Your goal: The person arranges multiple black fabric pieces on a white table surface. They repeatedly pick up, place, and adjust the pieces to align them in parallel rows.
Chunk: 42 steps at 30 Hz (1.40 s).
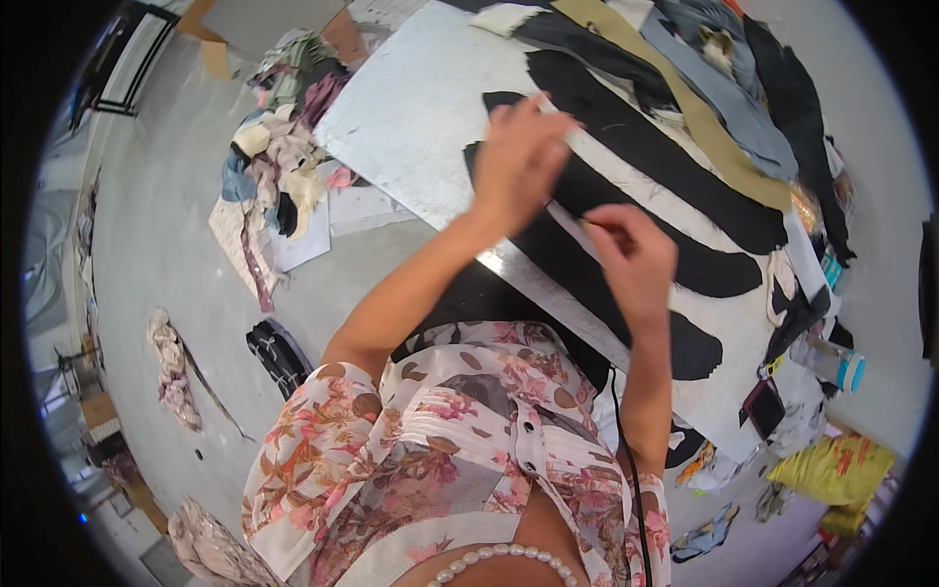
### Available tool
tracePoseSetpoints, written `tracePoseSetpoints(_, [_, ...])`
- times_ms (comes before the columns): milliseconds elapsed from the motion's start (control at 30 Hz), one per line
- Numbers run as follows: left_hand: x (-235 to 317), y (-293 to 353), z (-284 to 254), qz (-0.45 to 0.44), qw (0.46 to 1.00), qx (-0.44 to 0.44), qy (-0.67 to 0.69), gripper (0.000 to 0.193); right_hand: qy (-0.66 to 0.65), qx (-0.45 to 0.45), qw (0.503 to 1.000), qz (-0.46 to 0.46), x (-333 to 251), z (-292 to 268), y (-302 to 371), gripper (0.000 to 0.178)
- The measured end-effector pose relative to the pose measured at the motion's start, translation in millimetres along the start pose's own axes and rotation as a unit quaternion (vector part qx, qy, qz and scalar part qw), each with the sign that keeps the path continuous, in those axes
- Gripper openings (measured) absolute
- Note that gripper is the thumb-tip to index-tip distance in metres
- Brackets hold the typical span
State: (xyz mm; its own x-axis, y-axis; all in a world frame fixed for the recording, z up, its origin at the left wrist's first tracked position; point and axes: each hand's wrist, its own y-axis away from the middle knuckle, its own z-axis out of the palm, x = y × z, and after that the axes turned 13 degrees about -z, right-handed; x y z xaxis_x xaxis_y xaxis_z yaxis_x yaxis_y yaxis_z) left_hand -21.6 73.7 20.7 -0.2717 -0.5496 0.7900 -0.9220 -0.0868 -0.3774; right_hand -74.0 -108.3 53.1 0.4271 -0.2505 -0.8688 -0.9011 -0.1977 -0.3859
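Nearest black strip (572, 259) lies on the counter (411, 117); right hand (634, 252) bunched over it, left hand (523, 161) blurry beyond. Can't tell if either's pinching. Looks like straightening, next probably needs light fingertips. Olive strip (699, 122) farther back.

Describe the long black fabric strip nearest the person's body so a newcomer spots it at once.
Find the large white-topped table in front of the person's pink-and-white floral blouse. Several long dark fabric strips slant across it, upper left to lower right. The black fabric strip lies closest to the blouse, along the table's near edge; its neighbouring black strip lies farther out.
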Motion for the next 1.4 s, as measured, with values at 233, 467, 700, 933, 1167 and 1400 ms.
tracePoseSetpoints(233, [-62,30,-69,-0.214,0.970,0.107,0.054,0.022,0.229,-0.121,0.962,-0.083,32,90,-28,0.013])
tracePoseSetpoints(467, [-58,45,-44,-0.100,0.985,0.022,-0.142,0.038,0.238,-0.127,0.955,-0.127,31,86,-26,0.004])
tracePoseSetpoints(700, [-54,48,-34,-0.087,0.963,-0.008,-0.255,0.055,-0.001,-0.038,0.997,0.063,33,61,-23,0.008])
tracePoseSetpoints(933, [-52,47,-35,-0.097,0.955,-0.013,-0.282,0.057,-0.339,0.103,0.933,0.069,47,13,-5,0.014])
tracePoseSetpoints(1167, [-57,49,-33,-0.092,0.950,-0.016,-0.299,0.055,-0.530,0.241,0.812,0.026,57,-24,10,0.028])
tracePoseSetpoints(1400, [-59,48,-32,-0.093,0.948,-0.021,-0.304,0.055,-0.456,0.351,0.812,-0.099,34,-120,62,0.033])
